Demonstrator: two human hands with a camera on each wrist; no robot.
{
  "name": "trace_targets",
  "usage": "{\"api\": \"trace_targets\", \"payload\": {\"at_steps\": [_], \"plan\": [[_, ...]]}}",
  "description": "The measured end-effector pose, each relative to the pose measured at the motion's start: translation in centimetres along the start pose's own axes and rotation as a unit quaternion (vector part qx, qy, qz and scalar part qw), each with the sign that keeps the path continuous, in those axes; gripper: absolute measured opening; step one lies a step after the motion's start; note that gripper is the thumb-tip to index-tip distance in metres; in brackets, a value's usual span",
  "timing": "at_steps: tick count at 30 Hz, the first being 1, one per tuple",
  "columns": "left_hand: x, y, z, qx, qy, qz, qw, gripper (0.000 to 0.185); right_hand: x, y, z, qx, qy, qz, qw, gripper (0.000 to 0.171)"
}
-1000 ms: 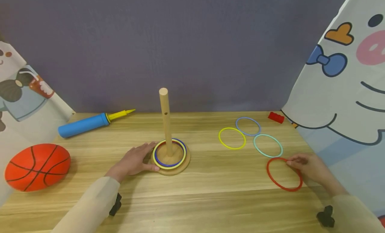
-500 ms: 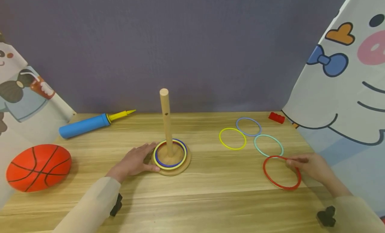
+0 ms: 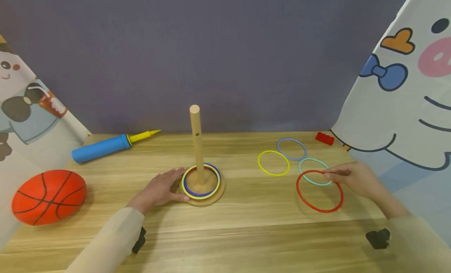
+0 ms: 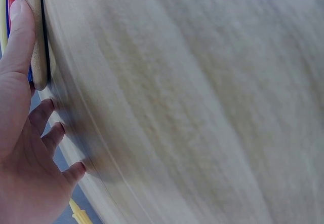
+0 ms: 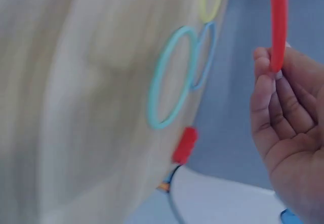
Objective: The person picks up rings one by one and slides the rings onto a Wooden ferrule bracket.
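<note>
A wooden ring-toss stand [image 3: 197, 151] has an upright peg on a round base, with yellow, blue and red rings lying stacked around the peg's foot. My left hand [image 3: 160, 190] rests at the base's left side. Its thumb touches the base edge, and its spread fingertips meet the table in the left wrist view. My right hand [image 3: 356, 179] pinches a red ring [image 3: 325, 211] between thumb and fingers. The right wrist view shows this ring [image 5: 278, 26] raised off the table. In the head view it partly overlaps a teal ring [image 3: 299, 166] lying behind it.
A yellow ring [image 3: 278, 175] and a light blue ring [image 3: 290, 139] lie near the teal one. At the back right is a small red block [image 3: 324, 139]. A blue and yellow hand pump [image 3: 102, 148] and an orange basketball-patterned ball [image 3: 49, 197] are on the left. A grey wall closes the back.
My right hand has lifted the red ring off the table and carried it left and away from me. My left hand stays at the stand's base. The head view has shifted slightly.
</note>
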State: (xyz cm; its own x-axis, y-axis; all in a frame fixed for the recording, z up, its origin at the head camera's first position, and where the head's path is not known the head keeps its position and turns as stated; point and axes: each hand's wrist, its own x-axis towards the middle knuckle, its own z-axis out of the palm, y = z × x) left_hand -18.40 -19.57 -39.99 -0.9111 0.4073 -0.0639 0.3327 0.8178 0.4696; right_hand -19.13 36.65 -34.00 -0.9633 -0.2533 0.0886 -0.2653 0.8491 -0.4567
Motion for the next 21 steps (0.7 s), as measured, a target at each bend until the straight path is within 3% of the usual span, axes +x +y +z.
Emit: {"api": "trace_targets", "payload": {"at_steps": [21], "plan": [[0.2, -0.4, 0.2, -0.003, -0.001, -0.003, 1.0000, 0.098, 6.1, -11.7, -4.7, 0.046, -0.024, -0.060, 0.997, 0.019]]}}
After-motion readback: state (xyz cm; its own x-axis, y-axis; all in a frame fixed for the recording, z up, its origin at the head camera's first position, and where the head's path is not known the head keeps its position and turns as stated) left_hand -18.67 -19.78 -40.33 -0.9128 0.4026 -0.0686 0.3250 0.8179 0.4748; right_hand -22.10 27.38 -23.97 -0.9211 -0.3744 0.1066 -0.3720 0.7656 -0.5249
